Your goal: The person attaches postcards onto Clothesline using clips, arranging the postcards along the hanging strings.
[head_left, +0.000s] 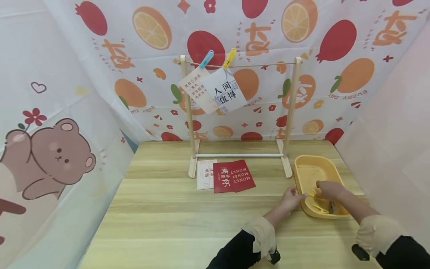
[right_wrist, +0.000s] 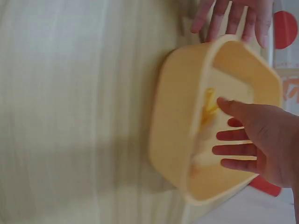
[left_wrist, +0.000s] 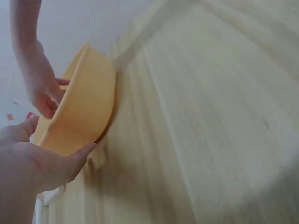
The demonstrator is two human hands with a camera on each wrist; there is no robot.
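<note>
A yellow plastic basin (head_left: 315, 160) stands at the table's right side. Inside lie yellow clothespins (head_left: 320, 209) and a small greyish item (head_left: 332, 207) too unclear to name. My right hand (head_left: 330, 189) reaches into the basin over the pins; the right wrist view shows its fingers extended, holding nothing, thumb close to a yellow clothespin (right_wrist: 209, 105). Against the basin's left side is my left hand (head_left: 290, 200), thumb near the rim. Its straight fingers (left_wrist: 77, 161) lie along the outer wall in the left wrist view.
A wooden rack (head_left: 291, 104) carries a string with two cards, held by a blue clothespin (head_left: 206, 59) and a yellow clothespin (head_left: 230, 58). Red cards (head_left: 234, 176) overlap a white card (head_left: 204, 175) by the rack's base. Patterned cloth (head_left: 144, 112) hangs behind the table.
</note>
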